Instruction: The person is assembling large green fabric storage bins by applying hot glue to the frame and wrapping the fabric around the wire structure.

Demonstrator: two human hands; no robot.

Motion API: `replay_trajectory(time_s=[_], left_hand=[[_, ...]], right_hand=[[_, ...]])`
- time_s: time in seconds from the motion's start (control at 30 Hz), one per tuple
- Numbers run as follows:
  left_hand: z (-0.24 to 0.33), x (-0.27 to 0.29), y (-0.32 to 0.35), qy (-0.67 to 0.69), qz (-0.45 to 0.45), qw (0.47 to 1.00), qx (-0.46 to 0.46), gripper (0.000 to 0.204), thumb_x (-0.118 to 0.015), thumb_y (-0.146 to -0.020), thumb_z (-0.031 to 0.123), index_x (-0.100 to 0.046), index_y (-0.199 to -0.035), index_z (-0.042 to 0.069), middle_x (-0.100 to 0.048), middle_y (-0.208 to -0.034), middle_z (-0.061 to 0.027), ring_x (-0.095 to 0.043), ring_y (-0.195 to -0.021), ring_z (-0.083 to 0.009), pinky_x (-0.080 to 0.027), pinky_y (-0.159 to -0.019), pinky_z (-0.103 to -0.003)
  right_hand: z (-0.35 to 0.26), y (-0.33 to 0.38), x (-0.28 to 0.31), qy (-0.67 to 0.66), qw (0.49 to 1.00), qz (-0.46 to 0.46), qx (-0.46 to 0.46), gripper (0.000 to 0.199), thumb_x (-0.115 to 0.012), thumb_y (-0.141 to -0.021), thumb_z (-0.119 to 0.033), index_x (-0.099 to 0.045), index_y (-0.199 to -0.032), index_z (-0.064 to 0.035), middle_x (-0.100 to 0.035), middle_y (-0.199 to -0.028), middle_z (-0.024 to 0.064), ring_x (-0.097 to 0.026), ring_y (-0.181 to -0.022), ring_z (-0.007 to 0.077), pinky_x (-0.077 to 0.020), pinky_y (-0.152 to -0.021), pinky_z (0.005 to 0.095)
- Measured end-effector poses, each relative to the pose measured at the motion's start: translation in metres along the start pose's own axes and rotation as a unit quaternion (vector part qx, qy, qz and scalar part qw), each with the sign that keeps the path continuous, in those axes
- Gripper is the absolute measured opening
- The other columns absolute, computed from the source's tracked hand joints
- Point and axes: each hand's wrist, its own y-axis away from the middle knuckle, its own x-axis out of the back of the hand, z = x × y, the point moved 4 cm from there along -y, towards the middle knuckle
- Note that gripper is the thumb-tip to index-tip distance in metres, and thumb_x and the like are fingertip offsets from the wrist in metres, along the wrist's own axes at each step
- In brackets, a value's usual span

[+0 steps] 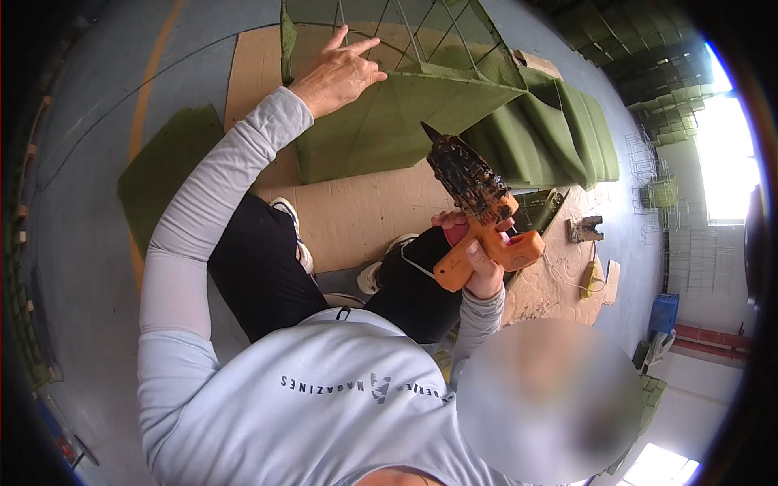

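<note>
My right hand (485, 271) is wrapped round the handle of an orange hot glue gun (512, 248). Its front is coated in dark, charred-looking residue, and the pointed black nozzle is tilted up and left toward the green piece. My left hand (339, 74) lies with fingers spread at the near rim of a green fabric-covered wire frame (405, 109). Thin metal wires cross the frame's open top. Whether the left fingertips press on a wire or only on the fabric, I cannot tell.
Brown cardboard (365, 215) covers the floor beneath the frame. Folded green fabric (543, 134) lies to the right, and a flat green piece (174, 162) to the left. A metal stand-like block (585, 229) sits on another board at right, beside a cable. A blue crate (664, 313) stands farther right.
</note>
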Motion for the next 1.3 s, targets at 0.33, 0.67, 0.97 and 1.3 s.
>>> replay_trajectory(time_s=[0.33, 0.67, 0.97, 1.3], left_hand=[[0.06, 0.027, 0.074, 0.08, -0.005, 0.996, -0.034, 0.023, -0.06, -0.09, 0.02, -0.066, -0.081, 0.0, -0.066, -0.11, -0.0162, -0.053, -0.121, -0.0237, -0.029, -0.111, -0.052], [0.059, 0.014, 0.044, 0.02, -0.212, 0.977, 0.025, 0.066, -0.019, -0.101, 0.051, -0.057, -0.126, 0.004, -0.057, -0.13, -0.0104, -0.031, -0.139, -0.0235, -0.007, -0.117, -0.05], [0.047, 0.033, 0.053, 0.154, 0.137, 0.976, 0.073, 0.069, -0.029, -0.099, 0.053, -0.048, -0.132, -0.004, -0.049, -0.135, -0.0219, -0.037, -0.135, -0.0331, -0.022, -0.115, -0.043], [0.058, -0.002, 0.034, 0.075, -0.21, 0.973, 0.055, 0.077, -0.01, -0.097, 0.061, -0.055, -0.129, 0.008, -0.053, -0.135, -0.0113, -0.04, -0.133, -0.028, -0.022, -0.115, -0.046]], right_hand=[[-0.006, 0.016, 0.015, -0.035, 0.998, -0.04, 0.024, 0.049, -0.065, -0.084, -0.021, -0.048, -0.121, 0.0064, -0.056, -0.11, 0.0185, -0.052, -0.112, 0.0326, -0.0379, -0.101, 0.0472], [-0.007, 0.014, 0.002, -0.033, 0.999, 0.021, 0.008, 0.051, -0.067, -0.08, -0.026, -0.048, -0.114, 0.0069, -0.056, -0.097, 0.0198, -0.056, -0.099, 0.0355, -0.0428, -0.094, 0.0498], [-0.001, 0.03, -0.001, -0.068, 0.997, 0.021, -0.02, 0.046, -0.065, -0.084, -0.024, -0.05, -0.116, 0.0066, -0.058, -0.105, 0.0169, -0.055, -0.108, 0.0319, -0.0382, -0.1, 0.0453], [0.018, 0.049, 0.006, -0.057, 0.998, 0.026, -0.017, 0.049, -0.065, -0.081, -0.027, -0.049, -0.113, 0.0069, -0.057, -0.098, 0.0202, -0.056, -0.1, 0.0352, -0.0441, -0.092, 0.0499]])
